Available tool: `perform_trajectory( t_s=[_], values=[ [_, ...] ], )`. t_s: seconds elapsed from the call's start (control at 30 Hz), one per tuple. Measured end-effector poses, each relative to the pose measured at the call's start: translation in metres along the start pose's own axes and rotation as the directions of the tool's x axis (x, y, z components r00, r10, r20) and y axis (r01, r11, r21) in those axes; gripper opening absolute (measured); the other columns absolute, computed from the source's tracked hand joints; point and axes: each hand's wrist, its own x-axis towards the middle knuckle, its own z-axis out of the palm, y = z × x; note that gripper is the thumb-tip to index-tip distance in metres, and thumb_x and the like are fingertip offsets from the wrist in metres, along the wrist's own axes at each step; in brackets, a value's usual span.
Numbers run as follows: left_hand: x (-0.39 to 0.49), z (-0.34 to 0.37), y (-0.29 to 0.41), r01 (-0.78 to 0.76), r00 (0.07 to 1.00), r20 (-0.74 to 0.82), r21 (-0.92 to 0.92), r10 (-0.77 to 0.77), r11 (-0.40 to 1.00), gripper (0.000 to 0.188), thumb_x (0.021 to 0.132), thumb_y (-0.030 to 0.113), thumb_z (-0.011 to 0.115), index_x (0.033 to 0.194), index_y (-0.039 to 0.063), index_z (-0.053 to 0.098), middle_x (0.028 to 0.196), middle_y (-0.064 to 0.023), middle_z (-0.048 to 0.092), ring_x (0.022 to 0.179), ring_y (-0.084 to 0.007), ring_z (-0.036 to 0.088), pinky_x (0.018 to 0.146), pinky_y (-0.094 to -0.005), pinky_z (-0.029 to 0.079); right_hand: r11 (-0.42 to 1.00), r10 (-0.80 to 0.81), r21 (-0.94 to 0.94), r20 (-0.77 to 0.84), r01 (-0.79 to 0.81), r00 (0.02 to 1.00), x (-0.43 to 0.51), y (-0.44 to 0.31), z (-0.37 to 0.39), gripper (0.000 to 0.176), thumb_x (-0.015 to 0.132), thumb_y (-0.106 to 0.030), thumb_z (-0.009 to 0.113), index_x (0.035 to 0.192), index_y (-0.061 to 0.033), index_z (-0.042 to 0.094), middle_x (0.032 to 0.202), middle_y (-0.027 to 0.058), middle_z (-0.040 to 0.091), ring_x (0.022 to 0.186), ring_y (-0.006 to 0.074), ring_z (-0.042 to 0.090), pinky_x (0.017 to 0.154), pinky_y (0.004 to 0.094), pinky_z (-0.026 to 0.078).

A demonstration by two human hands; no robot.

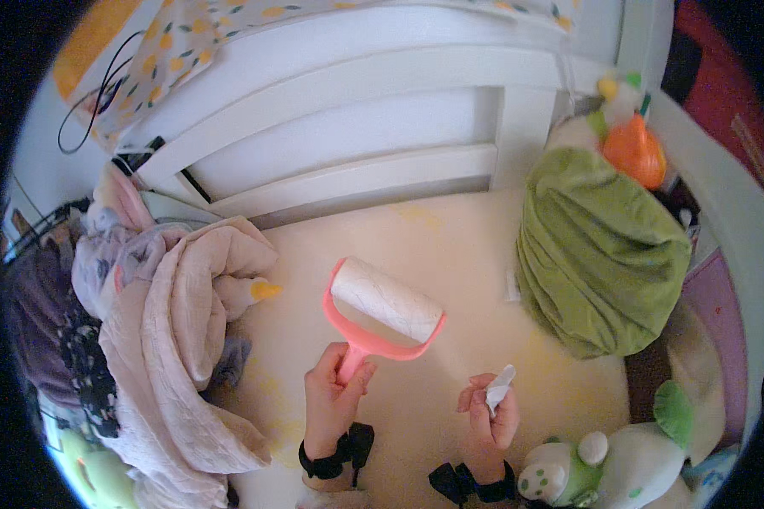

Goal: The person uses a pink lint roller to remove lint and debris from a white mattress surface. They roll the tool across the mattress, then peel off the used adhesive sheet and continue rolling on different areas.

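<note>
A lint roller (387,300) with a white sticky roll and a pink plastic frame is raised over the pale yellow-patterned bed sheet (420,223). My left hand (334,397) grips its handle, the roll tilted down to the right. In my right hand (491,412), a small crumpled piece of white paper or tissue (500,387) sticks up between thumb and fingers. Both wrists wear black bands.
Left lie a bunched pale pink blanket (178,331) and plush toys. A green cloth-covered cushion (601,254) and an orange toy (635,153) stand right. White plush toys (643,461) sit lower right. Behind runs a white headboard (382,70).
</note>
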Motion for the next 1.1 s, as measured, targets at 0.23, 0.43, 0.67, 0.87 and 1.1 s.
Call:
perform_trajectory(
  t_s=[0.23,0.43,0.67,0.87,1.1],
  values=[
    [0.0,-0.017,-0.001,-0.04,0.999,-0.027,0.037,0.041,0.999,0.021,0.076,0.012,0.067,0.091,0.001,0.056,0.065,-0.0085,0.056,0.056,-0.0105,0.051,0.053,-0.0241,0.043,0.727,-0.218,-0.609,0.235,0.318,0.947,0.005,-0.066,0.018,0.02,0.078,0.0,0.057,0.098,-0.0005,0.054,0.072,0.0006,0.052,0.064,0.0066,0.047,0.06,0.0197,0.039],
    [-0.006,-0.008,0.003,-0.078,0.996,-0.036,0.207,0.087,0.975,0.024,0.074,0.013,0.068,0.094,0.002,0.058,0.072,-0.0134,0.061,0.058,-0.0179,0.058,0.055,-0.0266,0.045,0.576,-0.372,-0.669,0.296,0.469,0.88,0.047,-0.022,0.01,0.032,0.067,-0.006,0.068,0.098,-0.0076,0.059,0.072,0.0088,0.058,0.062,0.023,0.055,0.056,0.0326,0.043],
    [-0.016,0.006,0.017,-0.142,0.989,0.017,0.355,0.146,0.924,0.028,0.073,0.013,0.069,0.097,0.002,0.059,0.076,-0.0157,0.062,0.063,-0.0238,0.061,0.058,-0.0295,0.047,0.505,-0.392,-0.642,0.425,0.577,0.816,0.053,-0.018,-0.007,0.039,0.062,-0.01,0.071,0.099,-0.0096,0.059,0.072,0.0036,0.059,0.064,0.0221,0.054,0.058,0.0332,0.04],
    [-0.015,0.007,0.013,-0.114,0.993,0.014,0.325,0.116,0.939,0.031,0.072,0.014,0.07,0.098,0.002,0.059,0.078,-0.0162,0.062,0.064,-0.0259,0.061,0.058,-0.0298,0.047,0.487,-0.399,-0.643,0.438,0.591,0.805,0.058,-0.014,-0.003,0.037,0.059,-0.01,0.073,0.095,-0.0074,0.064,0.066,0.0048,0.057,0.059,0.0224,0.053,0.057,0.0318,0.04],
    [-0.024,-0.003,0.017,-0.13,0.991,0.024,0.36,0.13,0.924,0.031,0.071,0.015,0.07,0.097,0.002,0.06,0.077,-0.0166,0.062,0.064,-0.0269,0.062,0.058,-0.0304,0.047,0.396,-0.325,-0.647,0.564,0.651,0.759,0.055,-0.02,-0.007,0.049,0.056,-0.016,0.074,0.102,-0.009,0.061,0.068,0.0016,0.059,0.063,0.0198,0.055,0.058,0.0319,0.041]
  ],
)
